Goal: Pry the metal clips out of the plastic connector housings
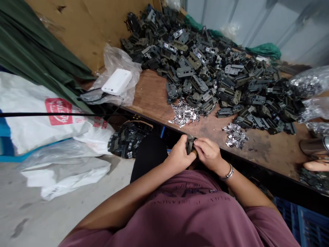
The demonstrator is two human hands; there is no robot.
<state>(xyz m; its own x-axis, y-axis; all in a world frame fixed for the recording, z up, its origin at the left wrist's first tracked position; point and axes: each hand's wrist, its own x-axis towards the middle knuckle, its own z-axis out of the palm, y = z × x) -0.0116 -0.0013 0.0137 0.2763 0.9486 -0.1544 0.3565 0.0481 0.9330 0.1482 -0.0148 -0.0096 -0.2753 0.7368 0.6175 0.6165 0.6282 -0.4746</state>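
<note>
My left hand [178, 155] is closed around a dark grey plastic part [189, 144], held just off the table's front edge and above my lap. From the other side my right hand [209, 153] pinches at the same part with thumb and fingertips; anything small between those fingers is hidden. Beyond my hands, a small heap of shiny metal clips [185, 114] lies on the wooden table [151, 92]. A second heap of metal clips [235, 135] sits farther right. Behind both spreads a large pile of similar dark plastic parts [200, 65].
A white box-shaped device [117, 81] rests on clear plastic at the table's left. Below it stands a container of dark parts [130, 139], with white sacks [33, 113] farther left. At the right edge are a metal cup [315, 145], another person's hand [317, 165] and blue crates [312, 223].
</note>
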